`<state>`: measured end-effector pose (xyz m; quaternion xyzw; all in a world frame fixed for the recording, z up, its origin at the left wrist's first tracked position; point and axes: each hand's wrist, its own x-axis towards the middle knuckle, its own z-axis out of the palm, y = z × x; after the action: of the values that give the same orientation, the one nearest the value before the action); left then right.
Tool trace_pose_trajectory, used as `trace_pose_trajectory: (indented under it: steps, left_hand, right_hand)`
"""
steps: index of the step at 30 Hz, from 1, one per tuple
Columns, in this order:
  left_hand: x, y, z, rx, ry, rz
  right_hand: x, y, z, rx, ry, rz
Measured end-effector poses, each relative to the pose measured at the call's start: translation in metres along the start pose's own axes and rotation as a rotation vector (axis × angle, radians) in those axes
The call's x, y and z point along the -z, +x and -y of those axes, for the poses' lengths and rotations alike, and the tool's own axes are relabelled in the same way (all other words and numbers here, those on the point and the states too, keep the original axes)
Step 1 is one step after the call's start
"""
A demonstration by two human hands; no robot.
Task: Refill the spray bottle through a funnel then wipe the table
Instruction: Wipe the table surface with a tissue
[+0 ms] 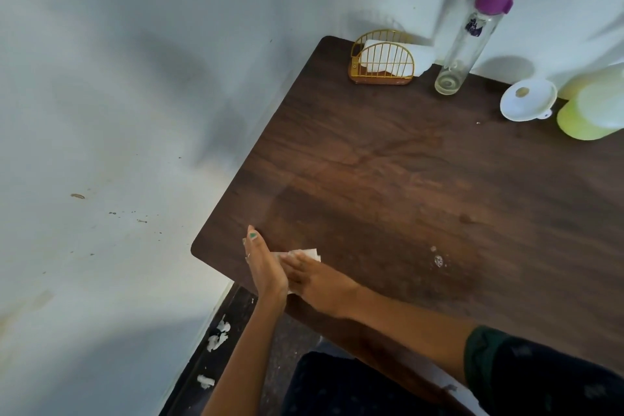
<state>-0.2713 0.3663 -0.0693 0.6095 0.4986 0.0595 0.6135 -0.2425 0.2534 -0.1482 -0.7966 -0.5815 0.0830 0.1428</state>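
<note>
A crumpled white paper tissue (305,254) is pressed onto the dark wooden table (388,179) by the right hand (314,275) – fingers straight, together – beside the edge-on left hand (265,262).

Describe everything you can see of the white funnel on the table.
The funnel is white and looks like plastic. It is a round wide cone with a small hole near its middle and a little tab or loop on its rim at the lower right. It sits at the far right of the table, mouth toward the camera, close beside the yellow-green container; contact is unclear. Neither hand is near it.
</note>
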Motion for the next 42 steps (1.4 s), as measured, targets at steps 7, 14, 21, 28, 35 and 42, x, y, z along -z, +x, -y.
trace_pose_trajectory:
  steps: [7,14,21,28,35,42]
  left_hand:
    - [-0.002,-0.014,-0.006,-0.072,0.083,-0.047]
    - [-0.006,-0.019,-0.01,-0.073,0.192,-0.045]
    - [-0.012,-0.02,-0.01,-0.172,0.396,-0.045]
    - [-0.015,-0.015,-0.005,-0.191,0.57,-0.045]
    - [-0.024,-0.021,0.0,-0.211,0.648,-0.053]
    - [-0.03,-0.028,0.006,-0.293,0.774,-0.068]
  right_hand:
    - [0.115,-0.05,-0.127,-0.556,0.247,-0.31]
    - [0.131,-0.086,-0.19,-1.105,0.088,-0.199]
    - [0.067,-0.042,0.013,-0.196,0.309,-0.099]
    - [0.106,-0.087,-0.103,-0.489,0.318,-0.239]
    - [0.148,-0.134,-0.212,-1.214,0.176,-0.315]
    - [0.075,-0.083,-0.032,-0.312,0.126,-0.148]
